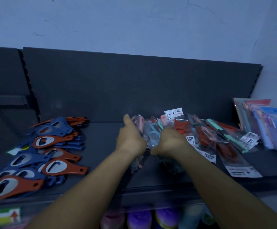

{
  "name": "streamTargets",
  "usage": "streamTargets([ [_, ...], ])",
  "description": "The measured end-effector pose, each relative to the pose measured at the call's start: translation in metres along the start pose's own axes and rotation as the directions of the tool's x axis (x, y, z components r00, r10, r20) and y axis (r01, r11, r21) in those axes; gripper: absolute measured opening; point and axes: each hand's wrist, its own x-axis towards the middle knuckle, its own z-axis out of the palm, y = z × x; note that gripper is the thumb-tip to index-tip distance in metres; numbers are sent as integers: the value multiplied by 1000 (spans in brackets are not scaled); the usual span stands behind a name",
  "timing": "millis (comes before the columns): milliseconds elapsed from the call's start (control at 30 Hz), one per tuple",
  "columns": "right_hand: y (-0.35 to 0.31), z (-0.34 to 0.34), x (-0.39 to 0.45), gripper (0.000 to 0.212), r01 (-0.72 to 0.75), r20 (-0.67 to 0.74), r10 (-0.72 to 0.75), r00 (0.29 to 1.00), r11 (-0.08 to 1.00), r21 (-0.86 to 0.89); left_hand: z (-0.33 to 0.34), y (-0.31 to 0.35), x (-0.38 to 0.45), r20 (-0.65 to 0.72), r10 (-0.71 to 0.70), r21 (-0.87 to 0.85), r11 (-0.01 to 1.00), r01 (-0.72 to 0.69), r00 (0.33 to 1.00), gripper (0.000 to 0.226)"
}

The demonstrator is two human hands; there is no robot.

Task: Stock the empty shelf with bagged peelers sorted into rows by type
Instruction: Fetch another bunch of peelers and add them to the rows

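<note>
The shelf (pixel 101 142) was dark and only partly stocked; its middle lay bare between two lots of goods. At its left end we noted a heap of blue and orange openers (pixel 40 151), loosely fanned, some overlapping. At the right end stood flat pastel packs (pixel 270 126), leaning on one another. Between the middle and those packs ran a slanting row of bagged peelers (pixel 217 138), orange and mint handles mixed, the nearest bag reaching almost to the front edge.

Both hands were on a bundle of bags (pixel 148 134) at mid-shelf. The left hand (pixel 131 139) gripped its left side, fingers curled round the bags. The right hand (pixel 170 141) gripped the right side likewise; its fingertips were hidden under the plastic.

Risks, as we judged them: slick bags could slip from the bundle and fall off the front edge; pink and teal types seemed mixed in the bundle, so rows could end up unsorted; the laid row leaned and might slide.
</note>
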Motion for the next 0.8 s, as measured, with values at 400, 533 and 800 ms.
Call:
streamTargets([
  [400,8,-6,-8,23,-101,-261,147,954,978,182,-7,8,-12,-72,214,-166,960,-223,974,81],
  [533,17,-16,-20,19,-129,-305,190,933,969,209,-1,18,-18,-30,274,-214,938,-274,961,80],
  [800,56,-42,-79,8,-168,-456,374,808,887,430,29,42,-50,98,460,-352,846,-401,883,79],
])
